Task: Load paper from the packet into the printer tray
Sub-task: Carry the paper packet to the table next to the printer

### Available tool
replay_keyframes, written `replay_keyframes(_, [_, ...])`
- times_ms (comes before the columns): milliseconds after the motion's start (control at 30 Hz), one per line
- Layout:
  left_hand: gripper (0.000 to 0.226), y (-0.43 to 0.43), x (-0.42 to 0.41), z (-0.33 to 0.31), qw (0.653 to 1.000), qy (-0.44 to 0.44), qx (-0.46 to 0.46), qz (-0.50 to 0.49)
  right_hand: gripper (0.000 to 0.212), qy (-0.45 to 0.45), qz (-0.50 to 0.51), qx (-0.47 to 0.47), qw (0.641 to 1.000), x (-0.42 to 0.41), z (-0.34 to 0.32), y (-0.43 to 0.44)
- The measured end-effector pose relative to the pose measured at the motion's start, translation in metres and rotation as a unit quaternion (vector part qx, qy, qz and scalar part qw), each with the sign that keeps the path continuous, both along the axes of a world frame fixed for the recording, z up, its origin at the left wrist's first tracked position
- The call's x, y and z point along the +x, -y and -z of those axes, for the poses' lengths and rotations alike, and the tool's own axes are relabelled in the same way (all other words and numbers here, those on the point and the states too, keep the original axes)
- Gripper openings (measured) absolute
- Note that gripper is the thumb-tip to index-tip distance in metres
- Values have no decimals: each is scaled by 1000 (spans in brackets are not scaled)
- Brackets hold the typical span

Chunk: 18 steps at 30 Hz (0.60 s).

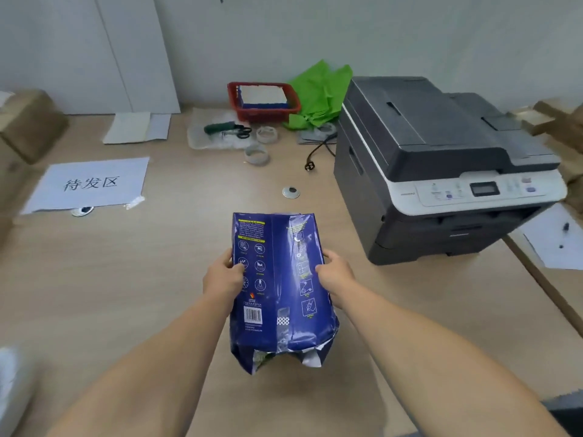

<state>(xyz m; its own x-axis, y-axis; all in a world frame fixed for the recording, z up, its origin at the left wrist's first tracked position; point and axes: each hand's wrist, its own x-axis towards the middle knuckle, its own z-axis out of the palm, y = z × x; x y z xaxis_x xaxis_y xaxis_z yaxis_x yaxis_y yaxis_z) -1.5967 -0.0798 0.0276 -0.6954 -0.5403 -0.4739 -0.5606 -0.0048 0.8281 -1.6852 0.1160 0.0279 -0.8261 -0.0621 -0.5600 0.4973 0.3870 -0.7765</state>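
Note:
A dark blue paper packet is held lengthwise over the middle of the wooden table, printed back side up. Its near end is torn open, with the wrapper crumpled there. My left hand grips the packet's left edge and my right hand grips its right edge, about halfway along. The grey and white printer stands to the right of the packet, its front facing the near right. Its paper tray at the bottom is pushed in.
A white sheet with printed characters lies at the left. At the back are a red basket, a green bag, scissors, tape rolls and a loose power plug. Cardboard boxes stand at both sides.

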Motion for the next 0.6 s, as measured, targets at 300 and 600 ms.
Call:
replay_keyframes(300, [35, -1, -42, 22, 988, 101, -112, -30, 40, 3, -111, 99, 989, -62, 36, 11])
replay_keyframes(600, [25, -22, -60, 15, 966, 146, -206, -55, 49, 18, -221, 116, 968, -83, 28, -6])
